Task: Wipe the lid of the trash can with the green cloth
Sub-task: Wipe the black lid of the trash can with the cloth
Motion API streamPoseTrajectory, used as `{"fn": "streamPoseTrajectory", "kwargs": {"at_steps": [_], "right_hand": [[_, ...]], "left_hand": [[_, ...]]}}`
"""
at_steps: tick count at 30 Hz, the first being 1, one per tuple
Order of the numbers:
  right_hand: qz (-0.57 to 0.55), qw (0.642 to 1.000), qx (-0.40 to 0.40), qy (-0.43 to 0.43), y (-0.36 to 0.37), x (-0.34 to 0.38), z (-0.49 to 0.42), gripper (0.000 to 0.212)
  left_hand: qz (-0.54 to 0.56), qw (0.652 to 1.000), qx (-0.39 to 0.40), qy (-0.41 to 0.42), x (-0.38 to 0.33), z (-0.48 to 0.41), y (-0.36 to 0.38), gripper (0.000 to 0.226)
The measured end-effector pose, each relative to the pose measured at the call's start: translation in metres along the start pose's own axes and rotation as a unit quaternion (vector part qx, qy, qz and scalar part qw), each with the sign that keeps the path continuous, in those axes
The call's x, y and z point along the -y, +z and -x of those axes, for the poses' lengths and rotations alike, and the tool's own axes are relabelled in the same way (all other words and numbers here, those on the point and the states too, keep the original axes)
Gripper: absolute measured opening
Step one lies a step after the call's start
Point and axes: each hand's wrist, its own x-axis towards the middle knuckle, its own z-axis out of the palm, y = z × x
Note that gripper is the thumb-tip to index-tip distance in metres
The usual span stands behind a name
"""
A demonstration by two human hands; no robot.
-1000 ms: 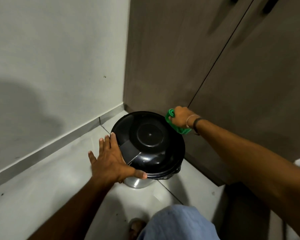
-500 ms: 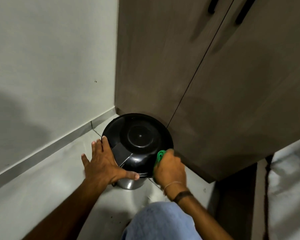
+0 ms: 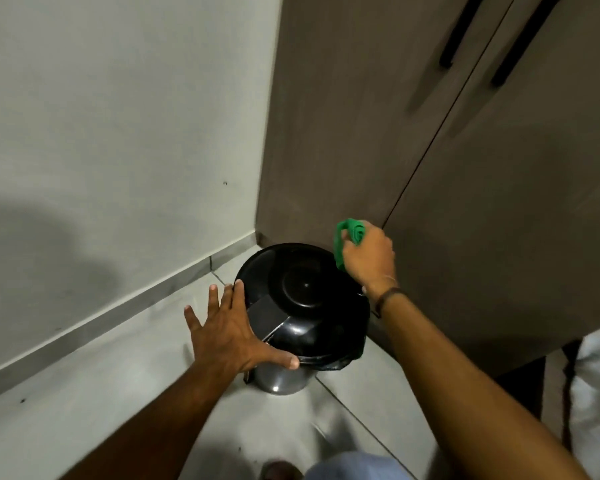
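- Right now we are mid-wipe: our right hand [image 3: 369, 259] is curled round the bunched green cloth [image 3: 352, 233] and holds it at the far right edge of the glossy black round plastic lid [image 3: 302, 289].
- Our left hand [image 3: 232, 330] lies flat against the lid's left side, fingers straight and spread, thumb reaching across the front rim. It grips nothing; we judge that it only steadies.
- The lid sits closed on the small shiny steel trash can [image 3: 281, 379], which stands on the pale tiled floor [image 3: 118, 393] in the corner between the grey-white wall [image 3: 118, 133] and the cupboard.
- We judge the rim to be the part in hand. The raised round centre may yet need a pass, though the gloss does not tell us what is clean.
- The next move calls for drawing the cloth along the edge or across the dome with light pressure, while the left hand braces the can against sliding.
- The brown wood-grain cupboard doors [image 3: 499, 202] stand just behind the right hand and leave the knuckles little room.
- The left hand covers part of the lid and would have to shift for that patch.
- The black bin liner [image 3: 329, 362] bulging under the front rim could catch the cloth.
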Motion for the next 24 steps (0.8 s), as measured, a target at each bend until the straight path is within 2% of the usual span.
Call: {"fn": "streamPoseTrajectory", "kwargs": {"at_steps": [2, 4, 8, 13, 17, 19, 24], "right_hand": [[0.088, 0.990, 0.086, -0.062, 0.030, -0.002, -0.011, 0.041], [0.167, 0.965, 0.145, -0.144, 0.066, -0.013, -0.007, 0.049], [0.206, 0.936, 0.137, -0.251, 0.106, -0.025, 0.012, 0.060], [0.174, 0.915, 0.187, -0.314, 0.083, -0.044, 0.055, 0.061], [0.175, 0.915, 0.174, -0.319, 0.047, -0.083, 0.092, 0.073], [0.173, 0.927, 0.160, -0.291, 0.031, -0.103, 0.084, 0.079], [0.130, 0.963, 0.140, -0.190, 0.038, -0.093, 0.005, 0.058]], "left_hand": [[0.006, 1.000, -0.002, 0.004, 0.000, 0.000, 0.002, 0.193], [0.016, 1.000, -0.006, -0.002, 0.000, -0.003, 0.004, 0.194], [0.012, 1.000, -0.002, -0.012, 0.001, -0.007, 0.004, 0.195], [-0.009, 0.999, 0.007, -0.038, -0.001, -0.008, 0.007, 0.196], [0.001, 0.999, 0.007, -0.033, 0.001, -0.007, 0.006, 0.193], [0.010, 1.000, 0.002, -0.022, 0.002, -0.008, 0.006, 0.192], [0.016, 1.000, -0.008, -0.001, 0.006, -0.010, 0.008, 0.191]]}}
